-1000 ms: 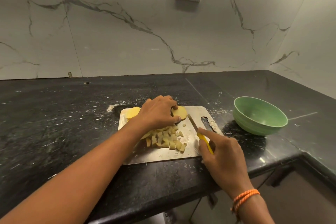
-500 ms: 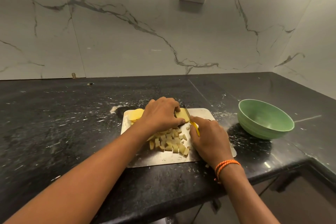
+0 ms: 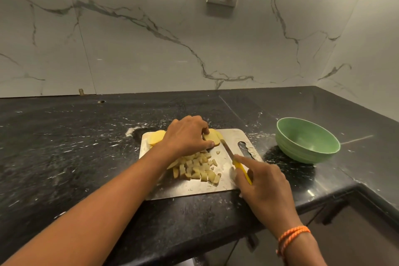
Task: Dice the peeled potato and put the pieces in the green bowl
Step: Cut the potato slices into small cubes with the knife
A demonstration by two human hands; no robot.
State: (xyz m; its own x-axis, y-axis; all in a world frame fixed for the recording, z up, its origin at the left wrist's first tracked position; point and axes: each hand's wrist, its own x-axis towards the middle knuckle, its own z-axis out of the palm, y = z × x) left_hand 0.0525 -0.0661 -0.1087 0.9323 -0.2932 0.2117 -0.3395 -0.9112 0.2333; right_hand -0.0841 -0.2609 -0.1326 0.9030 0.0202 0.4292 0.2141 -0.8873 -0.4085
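Lying on the steel cutting board (image 3: 232, 136) are potato slices (image 3: 155, 137) at far left. The left hand (image 3: 187, 136) pinches a potato slab (image 3: 212, 138); diced pieces (image 3: 197, 167) lie below. The right hand (image 3: 262, 183) grips the yellow-handled knife (image 3: 235, 161), blade tip beside the slab. The green bowl (image 3: 307, 139) stands right, apart from the board.

Potato slices (image 3: 212, 137) and dice (image 3: 197, 167) on board; green bowl (image 3: 307, 139) empty.
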